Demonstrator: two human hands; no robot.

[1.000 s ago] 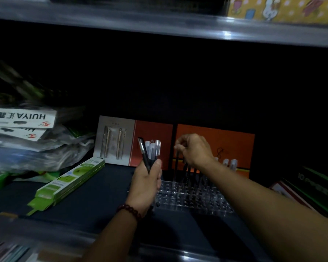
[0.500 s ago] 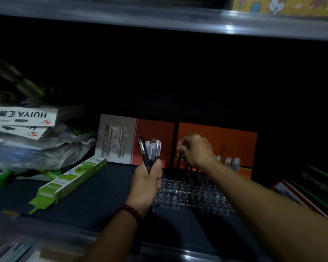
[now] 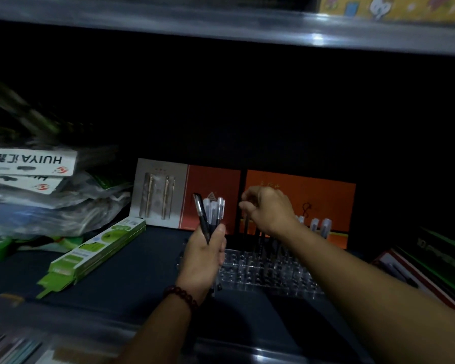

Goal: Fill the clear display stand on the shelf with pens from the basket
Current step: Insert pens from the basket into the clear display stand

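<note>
My left hand (image 3: 204, 254) is closed around a bunch of pens (image 3: 211, 211) held upright, caps up, at the left end of the clear display stand (image 3: 268, 271). The stand lies on the dark shelf, a grid of small holes. My right hand (image 3: 267, 208) hovers over its back rows and pinches the top of a single dark pen (image 3: 246, 224) that points down into the stand. Several pens (image 3: 318, 225) with pale caps stand in the back row to the right. The basket is out of view.
Orange and grey pen cards (image 3: 210, 185) lean against the back behind the stand. A green box (image 3: 95, 252) lies to the left, below a heap of plastic packets (image 3: 37, 190). Dark boxes (image 3: 436, 264) sit at the right. An upper shelf edge (image 3: 221, 24) runs overhead.
My right hand has stayed over the back rows with the single pen, shifting only slightly. My left hand has kept still with its bunch.
</note>
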